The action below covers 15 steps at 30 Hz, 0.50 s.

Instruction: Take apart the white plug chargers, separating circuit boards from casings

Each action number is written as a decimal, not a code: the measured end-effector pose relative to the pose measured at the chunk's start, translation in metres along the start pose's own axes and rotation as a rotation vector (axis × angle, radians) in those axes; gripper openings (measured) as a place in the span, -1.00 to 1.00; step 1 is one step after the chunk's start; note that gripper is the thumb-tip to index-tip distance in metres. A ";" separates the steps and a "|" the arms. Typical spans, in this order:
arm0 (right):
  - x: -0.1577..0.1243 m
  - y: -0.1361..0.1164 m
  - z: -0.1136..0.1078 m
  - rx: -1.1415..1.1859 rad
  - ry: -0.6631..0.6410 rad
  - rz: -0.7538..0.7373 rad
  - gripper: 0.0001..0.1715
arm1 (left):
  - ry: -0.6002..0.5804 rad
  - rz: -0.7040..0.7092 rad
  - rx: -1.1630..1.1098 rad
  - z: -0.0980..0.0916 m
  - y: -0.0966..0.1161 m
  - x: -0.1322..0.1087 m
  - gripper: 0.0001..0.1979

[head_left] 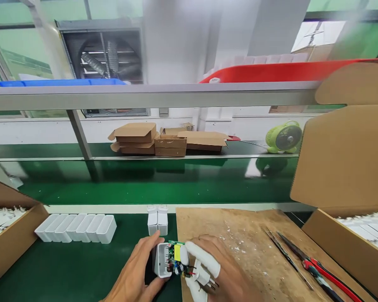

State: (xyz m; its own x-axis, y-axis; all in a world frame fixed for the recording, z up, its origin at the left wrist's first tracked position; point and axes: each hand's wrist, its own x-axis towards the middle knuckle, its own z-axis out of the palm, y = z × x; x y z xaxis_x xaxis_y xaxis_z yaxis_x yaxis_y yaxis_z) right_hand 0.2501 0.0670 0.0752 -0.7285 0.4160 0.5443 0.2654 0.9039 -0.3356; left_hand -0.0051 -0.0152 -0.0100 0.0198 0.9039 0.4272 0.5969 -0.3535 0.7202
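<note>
My left hand (144,268) grips a small white plastic case (160,261) between fingers and thumb, its open side facing right. My right hand (222,268), with white covers on some fingers, holds a green circuit board (176,260) at the mouth of the case. The board carries a yellow component and several small parts. A white plug piece with metal prongs (202,277) hangs by wires beside the board, under my right fingers. Whether the board's edge is inside the case I cannot tell. Just beyond my hands stand two white plug units (157,221).
A row of white cases (77,228) stands at left. Open cartons of white parts flank me, one left (11,235) and one right (349,239). Tweezers (286,256) and red-handled pliers (315,268) lie on the brown board (248,239). A green fan (283,137) and cardboard boxes (170,142) stand behind.
</note>
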 end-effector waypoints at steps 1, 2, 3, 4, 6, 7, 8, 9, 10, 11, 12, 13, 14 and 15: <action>-0.001 0.000 0.003 -0.056 -0.004 -0.019 -0.03 | 0.010 0.027 0.004 0.000 0.001 0.001 -0.23; -0.002 0.001 0.005 -0.099 -0.010 -0.035 0.00 | 0.018 0.045 0.011 -0.001 0.002 0.001 -0.24; -0.003 0.001 0.007 -0.130 -0.023 -0.045 0.03 | 0.025 0.055 0.021 -0.001 0.003 0.002 -0.24; -0.004 0.002 0.009 -0.151 -0.035 -0.047 0.04 | 0.030 0.057 0.034 -0.002 0.004 0.002 -0.25; -0.004 0.003 0.011 -0.180 -0.041 -0.049 0.05 | 0.027 0.051 0.056 -0.004 0.005 0.002 -0.24; -0.004 0.004 0.012 -0.197 -0.039 -0.049 0.05 | 0.019 0.048 0.062 -0.005 0.005 0.002 -0.23; -0.005 0.004 0.014 -0.212 -0.036 -0.059 0.06 | 0.008 0.048 0.066 -0.005 0.005 0.002 -0.21; -0.005 0.005 0.015 -0.225 -0.021 -0.072 0.08 | -0.001 0.050 0.068 -0.006 0.005 0.002 -0.20; -0.006 0.005 0.017 -0.232 -0.004 -0.077 0.07 | -0.006 0.049 0.070 -0.006 0.005 0.002 -0.19; -0.006 0.005 0.019 -0.235 0.018 -0.083 0.05 | -0.006 0.042 0.073 -0.005 0.005 0.002 -0.20; -0.006 0.005 0.021 -0.232 0.040 -0.091 0.01 | -0.002 0.034 0.076 -0.005 0.005 0.001 -0.21; -0.006 0.006 0.023 -0.226 0.063 -0.101 -0.05 | 0.002 0.026 0.080 -0.005 0.006 0.001 -0.22; -0.006 0.006 0.025 -0.223 0.084 -0.107 -0.11 | 0.006 0.020 0.084 -0.004 0.006 0.000 -0.23; -0.006 0.006 0.026 -0.227 0.100 -0.114 -0.15 | 0.008 0.017 0.087 -0.004 0.007 0.000 -0.22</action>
State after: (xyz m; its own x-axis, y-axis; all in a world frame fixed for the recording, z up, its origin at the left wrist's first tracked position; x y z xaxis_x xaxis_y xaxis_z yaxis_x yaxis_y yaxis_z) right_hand 0.2394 0.0674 0.0503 -0.6985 0.3078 0.6460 0.3283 0.9400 -0.0929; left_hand -0.0043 -0.0185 -0.0029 0.0244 0.8959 0.4436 0.6643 -0.3461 0.6625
